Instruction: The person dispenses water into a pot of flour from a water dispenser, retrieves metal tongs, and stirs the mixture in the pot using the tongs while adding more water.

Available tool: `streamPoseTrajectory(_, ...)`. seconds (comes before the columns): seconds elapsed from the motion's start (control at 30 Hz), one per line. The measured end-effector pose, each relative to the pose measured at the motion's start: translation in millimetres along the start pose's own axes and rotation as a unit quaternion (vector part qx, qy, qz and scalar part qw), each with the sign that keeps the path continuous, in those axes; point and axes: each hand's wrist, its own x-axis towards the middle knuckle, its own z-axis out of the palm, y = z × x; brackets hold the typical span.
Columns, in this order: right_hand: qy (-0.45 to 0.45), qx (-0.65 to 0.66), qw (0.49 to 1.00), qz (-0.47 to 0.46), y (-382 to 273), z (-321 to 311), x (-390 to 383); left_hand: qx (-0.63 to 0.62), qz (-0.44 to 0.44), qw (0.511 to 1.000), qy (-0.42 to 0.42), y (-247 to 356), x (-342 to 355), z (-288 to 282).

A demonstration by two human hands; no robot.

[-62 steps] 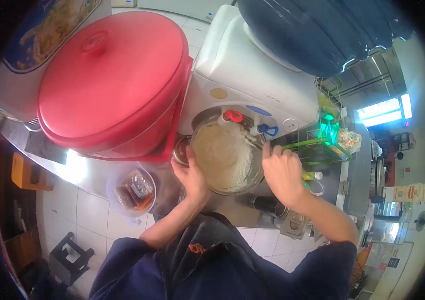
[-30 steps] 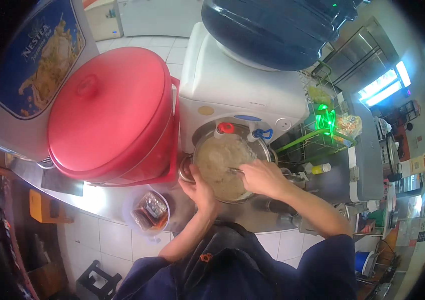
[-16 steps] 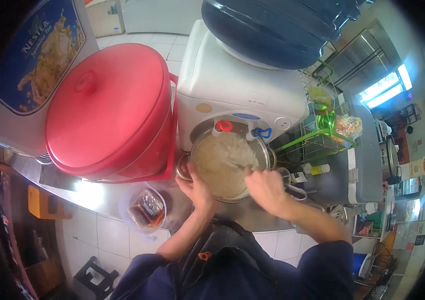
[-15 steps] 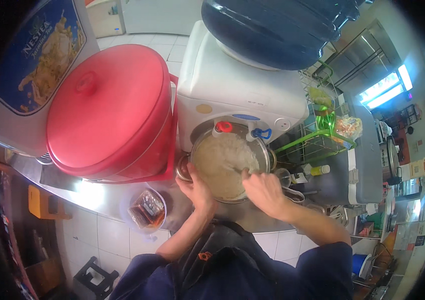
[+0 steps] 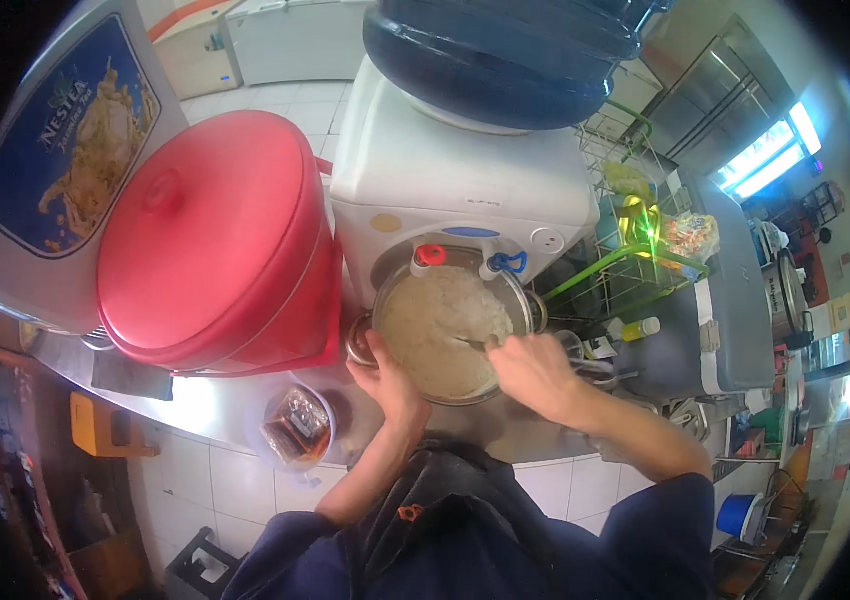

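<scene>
A round metal pot holds a pale beige, thick-looking mixture, partly under the taps of a white water dispenser. My left hand grips the pot at its left loop handle, thumb raised along the rim. Over the pot's right side, my right hand is closed around a slim stirring utensil. Its far end is sunk in the mixture, so its kind is hidden.
To the left stands a big red lidded tub. A clear plastic container with a dark wrapped packet sits near the counter edge. A green wire rack rises at the right. A blue water bottle tops the dispenser.
The view has shifted slightly, showing more of the far floor. My right hand and the utensil have moved a little within the mixture; the left hand keeps its grip on the pot.
</scene>
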Motion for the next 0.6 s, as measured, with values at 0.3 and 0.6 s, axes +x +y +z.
streamPoseTrajectory(0.3,0.071,-0.167,0.982,0.050,17,-17,18,-0.008,-0.014,1.000,-0.011,6,-3,-2)
streamPoseTrajectory(0.6,-0.232,-0.164,0.958,-0.042,30,-27,56,0.034,0.000,0.999,0.010,-4,0,1)
